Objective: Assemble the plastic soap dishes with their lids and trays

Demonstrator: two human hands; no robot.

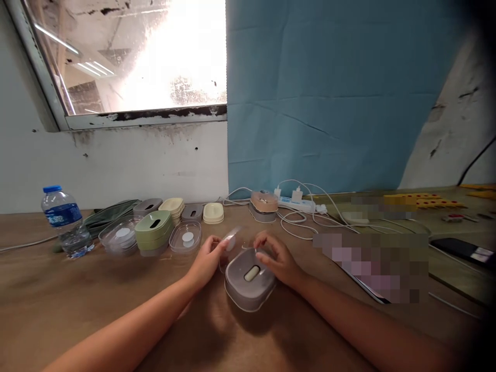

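A small grey box with a grey lid and a cream oval button on top rests on the brown table in front of me. My right hand curls around its far right side, fingers bent on the lid's edge. My left hand sits at the box's left and pinches a clear plastic lid with a white round piece, tilted above the table behind the box.
Behind to the left stand a water bottle, a green lidded box, clear trays, and grey and cream lids. A peach-and-grey box, a power strip with white cables, and a phone lie to the right.
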